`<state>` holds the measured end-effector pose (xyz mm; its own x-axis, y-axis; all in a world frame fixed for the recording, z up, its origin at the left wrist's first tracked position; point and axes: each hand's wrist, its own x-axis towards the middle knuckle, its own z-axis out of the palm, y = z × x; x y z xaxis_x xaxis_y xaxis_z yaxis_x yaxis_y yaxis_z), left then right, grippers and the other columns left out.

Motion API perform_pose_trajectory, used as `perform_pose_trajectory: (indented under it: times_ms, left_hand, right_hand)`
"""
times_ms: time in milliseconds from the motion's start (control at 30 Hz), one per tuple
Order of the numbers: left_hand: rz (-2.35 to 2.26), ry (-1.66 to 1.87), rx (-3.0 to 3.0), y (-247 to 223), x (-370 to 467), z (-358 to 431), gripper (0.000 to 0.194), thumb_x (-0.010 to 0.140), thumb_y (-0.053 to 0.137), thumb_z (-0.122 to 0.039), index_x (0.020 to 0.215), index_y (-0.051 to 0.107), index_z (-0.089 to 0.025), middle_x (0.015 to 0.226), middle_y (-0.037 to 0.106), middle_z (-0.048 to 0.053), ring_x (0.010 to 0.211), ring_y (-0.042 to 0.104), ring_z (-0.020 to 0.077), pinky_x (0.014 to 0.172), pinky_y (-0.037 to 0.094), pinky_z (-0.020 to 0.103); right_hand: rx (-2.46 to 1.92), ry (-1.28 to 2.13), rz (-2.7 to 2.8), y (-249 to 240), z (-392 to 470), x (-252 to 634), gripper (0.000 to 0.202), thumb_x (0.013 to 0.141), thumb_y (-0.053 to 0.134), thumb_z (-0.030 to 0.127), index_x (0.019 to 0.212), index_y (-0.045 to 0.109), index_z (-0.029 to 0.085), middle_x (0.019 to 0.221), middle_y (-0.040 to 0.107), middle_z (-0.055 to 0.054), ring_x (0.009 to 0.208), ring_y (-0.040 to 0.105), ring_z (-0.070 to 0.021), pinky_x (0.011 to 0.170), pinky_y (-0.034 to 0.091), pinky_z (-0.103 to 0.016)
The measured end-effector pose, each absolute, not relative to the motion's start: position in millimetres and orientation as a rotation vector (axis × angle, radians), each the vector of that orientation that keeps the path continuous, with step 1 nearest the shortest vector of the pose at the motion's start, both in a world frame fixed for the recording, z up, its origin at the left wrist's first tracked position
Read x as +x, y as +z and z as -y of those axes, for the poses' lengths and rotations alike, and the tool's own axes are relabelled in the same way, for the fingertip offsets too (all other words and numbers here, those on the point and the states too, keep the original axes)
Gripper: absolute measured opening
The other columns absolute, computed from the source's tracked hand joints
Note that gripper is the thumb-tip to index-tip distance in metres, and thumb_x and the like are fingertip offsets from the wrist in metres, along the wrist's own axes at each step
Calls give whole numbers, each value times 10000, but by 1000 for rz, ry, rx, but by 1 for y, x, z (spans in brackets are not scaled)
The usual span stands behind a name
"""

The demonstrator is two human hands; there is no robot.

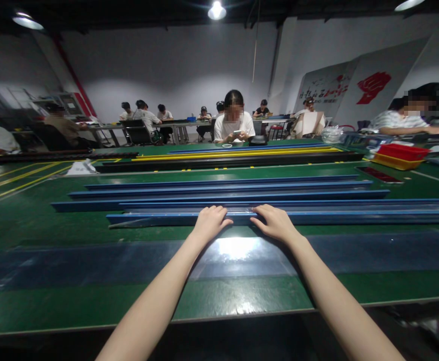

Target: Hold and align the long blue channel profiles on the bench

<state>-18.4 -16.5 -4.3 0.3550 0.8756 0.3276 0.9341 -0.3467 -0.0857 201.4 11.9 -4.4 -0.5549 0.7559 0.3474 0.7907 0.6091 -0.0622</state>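
Note:
A long blue channel rail (339, 218) lies crosswise on the green table, with clear plastic film along it that pokes out at its left end. My left hand (210, 221) grips the rail near the middle, thumb on its near side and fingers over the top. A short way to the right, my right hand (275, 220) holds the same rail in the same manner, thumb pointing inward. Both sets of fingertips are partly hidden behind the rail. Nearer to me, under my forearms, a wide clear plastic strip (91, 263) lies flat.
Several more blue rails (219, 194) lie parallel just beyond. Behind them are black rails (234, 162) and a yellow rail (242, 153). A phone (380, 174) and stacked red and yellow trays (402, 154) sit at right. A person (234, 123) sits opposite; others work farther back.

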Motion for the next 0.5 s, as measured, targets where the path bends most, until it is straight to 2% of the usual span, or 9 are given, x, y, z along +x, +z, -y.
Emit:
perform_pose_trajectory:
  times_ms: [500]
  left_hand:
    - [1665, -301, -2372, -1, -17, 18, 300, 833, 461, -460, 888, 568, -185, 920, 634, 44, 854, 585, 190, 697, 399, 271]
  right_hand:
    - [-1224, -132, 2504, -3, -11, 201, 330, 854, 401, 373, 1046, 586, 178, 1056, 622, -82, 975, 550, -189, 789, 405, -276]
